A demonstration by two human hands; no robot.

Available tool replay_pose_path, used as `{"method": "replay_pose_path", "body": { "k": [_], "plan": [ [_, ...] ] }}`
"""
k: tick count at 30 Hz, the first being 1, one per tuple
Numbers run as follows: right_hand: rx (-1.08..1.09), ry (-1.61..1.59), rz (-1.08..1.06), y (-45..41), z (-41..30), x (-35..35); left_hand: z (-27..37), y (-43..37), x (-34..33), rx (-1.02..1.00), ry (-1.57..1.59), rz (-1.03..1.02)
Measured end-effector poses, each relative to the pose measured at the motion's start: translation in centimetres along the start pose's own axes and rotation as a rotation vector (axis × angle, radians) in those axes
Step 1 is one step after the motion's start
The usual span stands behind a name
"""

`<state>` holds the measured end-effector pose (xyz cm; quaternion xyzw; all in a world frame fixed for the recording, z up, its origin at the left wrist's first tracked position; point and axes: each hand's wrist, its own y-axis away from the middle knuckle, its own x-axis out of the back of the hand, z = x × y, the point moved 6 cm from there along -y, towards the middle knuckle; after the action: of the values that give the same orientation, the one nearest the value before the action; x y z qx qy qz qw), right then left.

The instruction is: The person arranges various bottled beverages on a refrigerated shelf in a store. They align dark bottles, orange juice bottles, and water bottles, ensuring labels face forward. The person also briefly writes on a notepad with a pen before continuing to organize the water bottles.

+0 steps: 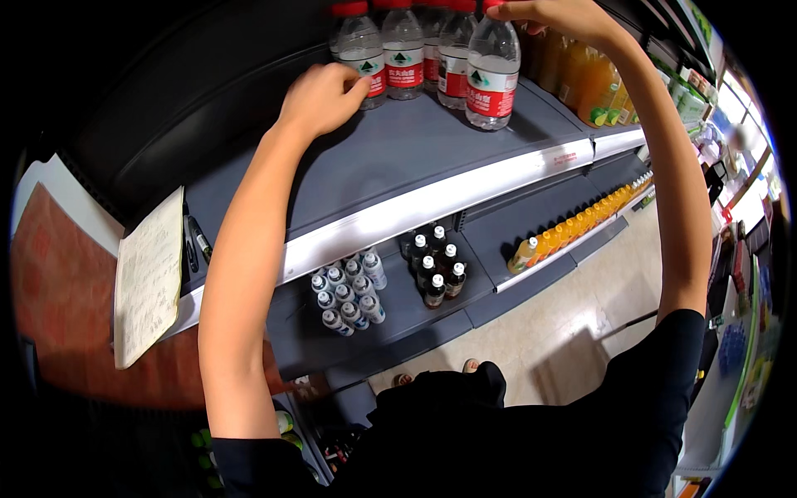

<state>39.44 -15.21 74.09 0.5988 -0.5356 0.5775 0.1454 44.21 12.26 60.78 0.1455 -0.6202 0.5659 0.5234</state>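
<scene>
Several clear plastic water bottles with red caps and red-and-white labels stand upright on a grey metal shelf (386,149). My right hand (548,15) is at the top of the front-right water bottle (493,75), its fingers on the red cap. At the left end of the group, my left hand (327,96) is against the lower side of the leftmost water bottle (363,53). Its thumb lies in front of that label and its fingers are curled. Whether it grips the bottle is hidden. Another water bottle (403,53) stands between them.
Orange drink bottles (601,93) stand at the right. An open notebook (149,280) and pens (198,239) lie on the left. Below are white-capped bottles (348,292), dark bottles (436,286) and a row of juice bottles (560,233). The shelf's white front edge (436,202) crosses the middle.
</scene>
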Motion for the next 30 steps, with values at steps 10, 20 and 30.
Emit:
{"method": "replay_pose_path", "body": {
  "k": [10,20,30],
  "plan": [
    [0.069,-0.267,0.068,-4.0,-6.3,-0.8,1.7,0.4,4.1,-0.266,0.376,0.559],
    [0.231,0.035,0.278,-14.1,-11.6,-4.7,-1.1,1.3,5.8,0.089,0.138,0.772],
    [0.111,0.134,0.168,-19.4,-11.4,-12.3,-6.6,-0.3,1.8,0.444,0.147,0.314]
  ]
}}
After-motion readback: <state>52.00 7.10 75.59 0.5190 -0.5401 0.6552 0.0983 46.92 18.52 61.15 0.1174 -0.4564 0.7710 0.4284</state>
